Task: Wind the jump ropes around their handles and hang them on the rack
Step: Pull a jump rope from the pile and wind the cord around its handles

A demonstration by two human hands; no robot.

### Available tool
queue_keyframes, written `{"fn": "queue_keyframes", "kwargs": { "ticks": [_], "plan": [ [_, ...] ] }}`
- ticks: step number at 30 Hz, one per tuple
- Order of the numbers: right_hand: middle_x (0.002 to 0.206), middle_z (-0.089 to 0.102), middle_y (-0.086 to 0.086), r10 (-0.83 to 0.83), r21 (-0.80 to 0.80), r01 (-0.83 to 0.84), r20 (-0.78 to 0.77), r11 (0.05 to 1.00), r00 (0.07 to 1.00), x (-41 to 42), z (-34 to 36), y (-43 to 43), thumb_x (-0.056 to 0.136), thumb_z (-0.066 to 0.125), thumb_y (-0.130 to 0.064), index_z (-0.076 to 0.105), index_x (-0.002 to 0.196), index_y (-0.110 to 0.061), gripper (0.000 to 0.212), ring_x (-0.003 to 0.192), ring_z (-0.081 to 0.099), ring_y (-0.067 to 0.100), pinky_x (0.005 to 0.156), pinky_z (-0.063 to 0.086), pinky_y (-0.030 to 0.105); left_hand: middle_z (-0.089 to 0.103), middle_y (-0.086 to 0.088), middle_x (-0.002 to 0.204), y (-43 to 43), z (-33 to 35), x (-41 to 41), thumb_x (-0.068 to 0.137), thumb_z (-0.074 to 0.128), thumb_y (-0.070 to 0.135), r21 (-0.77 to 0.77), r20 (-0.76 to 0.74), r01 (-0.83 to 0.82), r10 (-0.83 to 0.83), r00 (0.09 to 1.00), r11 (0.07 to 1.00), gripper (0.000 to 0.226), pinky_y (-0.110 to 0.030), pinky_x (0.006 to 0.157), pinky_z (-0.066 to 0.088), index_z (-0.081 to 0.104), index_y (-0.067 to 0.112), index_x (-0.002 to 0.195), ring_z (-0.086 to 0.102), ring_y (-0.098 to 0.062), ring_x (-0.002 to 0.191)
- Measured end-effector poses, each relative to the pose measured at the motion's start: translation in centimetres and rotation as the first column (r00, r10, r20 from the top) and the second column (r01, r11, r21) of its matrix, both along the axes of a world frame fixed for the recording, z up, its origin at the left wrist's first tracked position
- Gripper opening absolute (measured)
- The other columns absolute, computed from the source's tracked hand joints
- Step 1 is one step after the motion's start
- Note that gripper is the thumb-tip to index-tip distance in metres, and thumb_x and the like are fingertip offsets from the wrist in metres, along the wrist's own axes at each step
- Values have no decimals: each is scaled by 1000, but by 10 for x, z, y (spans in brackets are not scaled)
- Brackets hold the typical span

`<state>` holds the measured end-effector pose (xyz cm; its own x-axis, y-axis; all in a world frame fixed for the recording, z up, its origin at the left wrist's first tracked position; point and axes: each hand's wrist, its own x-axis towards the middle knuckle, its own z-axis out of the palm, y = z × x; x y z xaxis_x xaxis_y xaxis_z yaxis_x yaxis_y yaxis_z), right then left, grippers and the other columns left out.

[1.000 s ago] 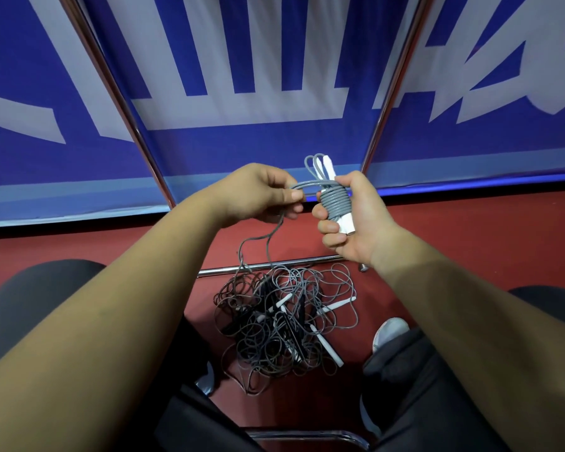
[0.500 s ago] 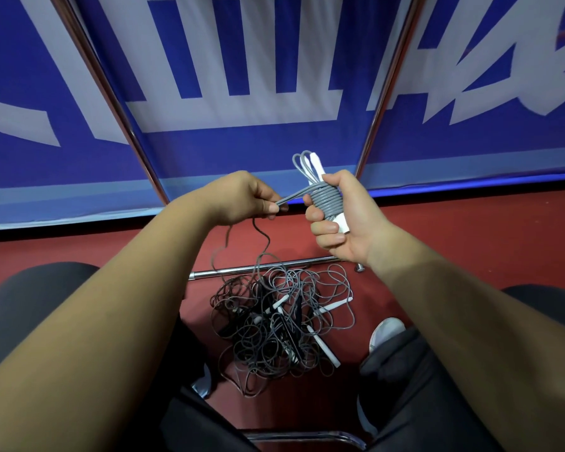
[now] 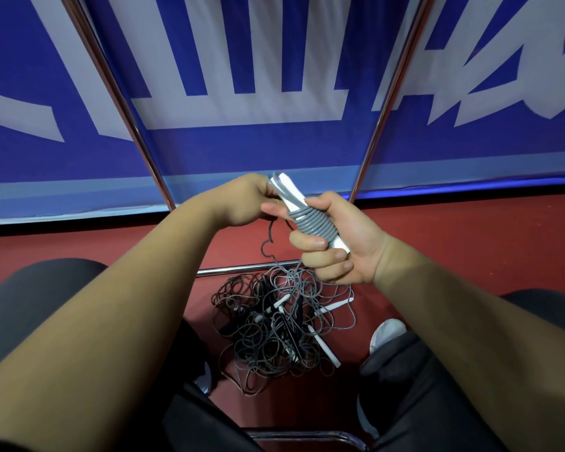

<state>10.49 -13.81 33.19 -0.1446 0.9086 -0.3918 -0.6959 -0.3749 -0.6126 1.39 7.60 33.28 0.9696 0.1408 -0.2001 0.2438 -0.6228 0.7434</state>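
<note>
Fingers of the left hand [image 3: 247, 202] curl on the free rope [image 3: 267, 247], just left of the wound bundle [image 3: 313, 223] at its upper end. One bundle: its long axis tilts from upper left to lower right. On its right, the right hand [image 3: 349, 246] wraps its fingers tight round the coils. Below the bundle lies one tangled pile [image 3: 274, 334], with at least four white handles showing. The left hand is nearer the slack, so the next turn is likely its job.

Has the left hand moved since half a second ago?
Yes. The left hand, pinching the rope, has swung right, away from the left chrome pole, up against the top of the wound handles gripped by the right hand.
</note>
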Motion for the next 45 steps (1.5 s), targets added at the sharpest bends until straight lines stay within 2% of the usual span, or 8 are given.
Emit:
{"fn": "queue_keyframes", "kwargs": {
  "ticks": [5,11,16,23,29,33,39,45],
  "plan": [
    [65,38,-2,104,-9,-104,-3,994,995,-2,-1,1,105,41,-44,67,125,-31,36,40,19,8,39,12,15,72,-33,105,1,9,-3,97,60,-8,-240,122,14,16,992,971,20,-33,81,57,74,3,106,69,-26,89],
    [72,40,-1,97,-109,-85,106,990,990,0,-3,1,101,51,-44,61,112,-21,28,42,23,6,38,14,14,77,-20,102,2,28,3,95,76,4,-234,193,-61,108,975,970,11,-44,90,58,80,10,102,70,-23,89],
    [80,49,1,-51,-142,68,119,988,992,2,-6,4,106,54,-47,55,115,-18,30,48,32,5,35,23,16,78,2,95,1,51,0,89,80,7,-58,231,-95,106,967,994,18,-22,86,56,84,20,100,71,-10,88],
    [94,68,9,-399,-193,417,124,889,909,8,-13,15,107,56,-51,61,122,-13,41,71,62,18,60,47,31,74,16,102,9,53,-7,93,82,22,154,89,-14,0,996,988,27,-13,86,50,81,34,117,69,0,94],
    [78,59,-2,-451,-263,493,208,829,868,7,-10,17,95,63,-71,61,100,-21,50,58,46,9,44,18,20,75,5,77,-9,30,3,78,93,34,259,-58,-52,69,996,964,28,-23,64,50,71,23,91,67,-2,63],
    [74,57,-5,-487,-280,554,276,784,829,7,-8,17,94,64,-69,59,96,-24,45,54,44,8,43,18,20,70,3,63,-12,15,6,98,72,46,194,-161,-33,65,985,980,29,-27,49,49,70,19,88,61,-14,48],
    [75,58,-4,-522,-284,582,263,762,811,19,-6,12,96,60,-57,61,99,-24,34,54,44,8,40,23,19,52,-4,78,-4,6,4,112,50,37,-484,-28,-92,90,996,870,36,-31,56,28,72,8,116,30,-16,58],
    [75,53,-5,-439,-243,476,191,845,878,19,1,10,96,54,-54,68,94,-18,39,52,38,8,37,21,19,73,4,87,4,12,1,106,64,34,-72,21,-124,125,992,990,17,-39,77,54,79,24,106,58,-7,75]
  ]
}}
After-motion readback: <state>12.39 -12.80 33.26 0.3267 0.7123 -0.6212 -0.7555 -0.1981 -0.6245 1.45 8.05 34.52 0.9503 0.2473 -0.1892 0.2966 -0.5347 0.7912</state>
